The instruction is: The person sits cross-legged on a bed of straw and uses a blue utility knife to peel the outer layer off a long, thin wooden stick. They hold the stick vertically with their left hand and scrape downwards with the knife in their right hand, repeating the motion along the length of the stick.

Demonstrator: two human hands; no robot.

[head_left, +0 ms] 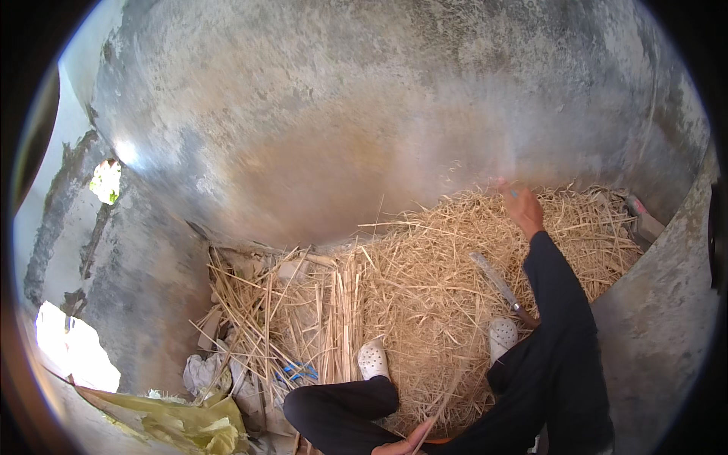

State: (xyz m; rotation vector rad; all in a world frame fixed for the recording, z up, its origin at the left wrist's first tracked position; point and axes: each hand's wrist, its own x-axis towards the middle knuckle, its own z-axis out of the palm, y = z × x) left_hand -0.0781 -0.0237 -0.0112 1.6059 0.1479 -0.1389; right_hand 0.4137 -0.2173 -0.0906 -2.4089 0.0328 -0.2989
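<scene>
two hands (525,212) (406,444), one knife (497,282)

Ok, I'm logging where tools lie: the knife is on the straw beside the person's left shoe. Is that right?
Not quite: in the head view, the knife lies on the straw beside the right shoe, not the left shoe.

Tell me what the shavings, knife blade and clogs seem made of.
Shavings: likely bamboo or wood, matte; tan, curling strands. Knife blade: probably metal, dull grey; mottled surface. Clogs: probably moulded foam or rubber, matte off-white; round perforations.
</scene>
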